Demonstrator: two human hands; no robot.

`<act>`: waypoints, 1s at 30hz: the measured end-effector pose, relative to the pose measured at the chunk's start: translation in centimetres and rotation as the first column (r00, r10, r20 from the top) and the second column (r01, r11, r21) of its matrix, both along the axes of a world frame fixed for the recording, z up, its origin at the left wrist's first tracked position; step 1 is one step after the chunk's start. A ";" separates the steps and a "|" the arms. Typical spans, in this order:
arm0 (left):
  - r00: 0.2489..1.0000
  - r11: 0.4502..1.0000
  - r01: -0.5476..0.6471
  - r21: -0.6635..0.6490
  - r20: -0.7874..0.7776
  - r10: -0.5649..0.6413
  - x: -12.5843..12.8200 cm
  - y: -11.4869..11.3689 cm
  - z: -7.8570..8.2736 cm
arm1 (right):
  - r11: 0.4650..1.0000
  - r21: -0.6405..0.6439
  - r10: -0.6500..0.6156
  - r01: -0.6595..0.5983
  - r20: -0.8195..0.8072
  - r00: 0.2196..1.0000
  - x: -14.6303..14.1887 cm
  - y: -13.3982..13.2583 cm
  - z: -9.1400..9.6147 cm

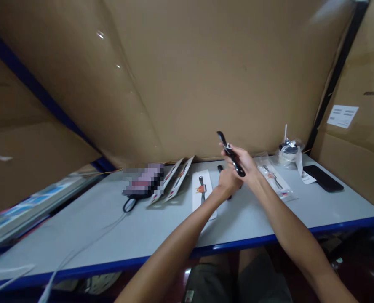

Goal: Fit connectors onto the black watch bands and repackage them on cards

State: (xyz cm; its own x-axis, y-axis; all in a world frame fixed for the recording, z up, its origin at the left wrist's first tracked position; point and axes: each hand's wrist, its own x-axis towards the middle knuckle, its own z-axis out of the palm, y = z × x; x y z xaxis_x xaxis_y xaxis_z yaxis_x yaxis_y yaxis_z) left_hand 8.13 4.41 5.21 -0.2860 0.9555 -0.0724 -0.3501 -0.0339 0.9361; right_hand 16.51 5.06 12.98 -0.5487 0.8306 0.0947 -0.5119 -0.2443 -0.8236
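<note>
My right hand (pixel 242 159) is closed round a black two-handled spokeshave (pixel 236 163), raised above the table and tilted, with a bright metal part near its middle. Just below it, my left hand (pixel 230 180) is curled, its fingers mostly hidden. A black handle (pixel 220 168) shows behind the left hand, and more black shows below its wrist; I cannot tell whether the hand grips it. Left of the hands lies a white card (pixel 209 179) printed with a picture of the same kind of tool. To the right is a similar card in a clear plastic bag (pixel 277 181).
Two printed cards (pixel 177 179) lean at the left beside a blurred pink and black item (pixel 144 183). Right: a plastic-wrapped cup with a straw (pixel 288 153) and a black phone (pixel 322 177). Cardboard walls (pixel 190 84) enclose the grey table (pixel 111 235); a pale cable (pixel 79 248) crosses its left side.
</note>
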 end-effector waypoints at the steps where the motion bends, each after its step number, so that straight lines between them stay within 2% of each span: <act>1: 0.996 1.000 -0.029 -0.008 -0.085 0.028 -1.3 -1.2 0.1 | 1.000 -0.025 -0.007 0.007 -0.026 1.000 0.1 0.3 0.0; 3: 0.967 0.996 -0.089 -0.020 -0.242 0.082 -3.7 -3.8 0.3 | 0.998 -0.057 -0.038 0.034 -0.070 0.997 0.3 1.0 -0.3; 4: 0.872 0.989 -0.145 -0.008 -0.473 0.124 -4.7 -4.9 0.4 | 0.996 -0.070 -0.056 0.050 -0.085 0.995 0.3 1.4 -0.6; 5: 0.733 0.979 -0.203 -0.011 -0.664 0.144 -5.5 -6.0 0.6 | 0.994 -0.082 -0.075 0.067 -0.094 0.993 0.2 1.8 -0.9; 6: 0.564 0.967 -0.250 -0.055 -0.820 0.099 -6.1 -6.7 0.9 | 0.992 -0.092 -0.091 0.082 -0.098 0.991 0.1 2.3 -1.3; 7: 0.352 0.950 -0.284 -0.129 -0.936 -0.022 -6.4 -7.3 1.1 | 0.990 -0.101 -0.106 0.096 -0.096 0.990 0.0 2.7 -1.7; 8: 0.157 0.924 -0.317 -0.212 -0.973 -0.169 -6.6 -7.5 1.4 | 0.988 -0.108 -0.119 0.109 -0.091 0.989 -0.1 3.0 -2.0; 9: -0.007 0.891 -0.346 -0.294 -0.949 -0.316 -6.5 -7.6 1.6 | 0.986 -0.118 -0.129 0.119 -0.082 0.988 -0.2 3.3 -2.4; 10: -0.128 0.860 -0.365 -0.357 -0.895 -0.426 -6.3 -7.5 1.8 | 0.984 -0.128 -0.137 0.127 -0.072 0.988 -0.2 3.5 -2.6; 11: -0.199 0.838 -0.374 -0.397 -0.848 -0.491 -6.1 -7.3 2.0 | 0.981 -0.140 -0.143 0.133 -0.062 0.988 -0.2 3.7 -2.8; 12: -0.227 0.829 -0.375 -0.416 -0.825 -0.517 -5.9 -7.1 2.2 | 0.979 -0.150 -0.150 0.140 -0.056 0.987 -0.2 3.9 -2.9; 17: -0.197 0.838 -0.393 -0.378 -0.856 -0.479 -5.6 -7.6 3.0 | 0.974 -0.161 -0.178 0.161 -0.091 0.980 0.9 4.7 -2.4; 19: -0.179 0.862 -0.384 -0.330 -0.889 -0.420 -5.8 -8.4 3.7 | 0.981 -0.137 -0.155 0.137 -0.133 0.979 1.7 5.1 -2.0; 21: -0.114 0.903 -0.310 -0.297 -0.932 -0.345 -5.7 -8.7 4.5 | 0.989 -0.104 -0.125 0.107 -0.193 0.973 2.6 5.4 -1.5; 22: -0.045 0.924 -0.242 -0.298 -0.947 -0.317 -5.4 -8.6 4.8 | 0.991 -0.088 -0.115 0.097 -0.226 0.967 3.0 5.5 -1.3; 24: 0.161 0.946 -0.073 -0.315 -0.940 -0.301 -4.2 -7.5 5.2 | 0.994 -0.056 -0.106 0.094 -0.278 0.955 3.7 5.6 -0.9; 25: 0.271 0.945 0.012 -0.326 -0.909 -0.317 -3.3 -6.6 5.2 | 0.994 -0.042 -0.104 0.096 -0.289 0.952 4.0 5.6 -0.8; 26: 0.350 0.937 0.068 -0.342 -0.872 -0.344 -2.3 -5.4 5.0 | 0.995 -0.030 -0.103 0.098 -0.291 0.951 4.1 5.6 -0.7; 28: 0.443 0.927 0.136 -0.348 -0.816 -0.371 0.0 -2.8 4.3 | 0.995 -0.015 -0.100 0.099 -0.274 0.957 4.2 5.6 -0.6; 30: 0.530 0.938 0.173 -0.300 -0.775 -0.346 2.0 -0.3 3.5 | 0.994 -0.003 -0.104 0.107 -0.238 0.966 4.2 5.6 -0.7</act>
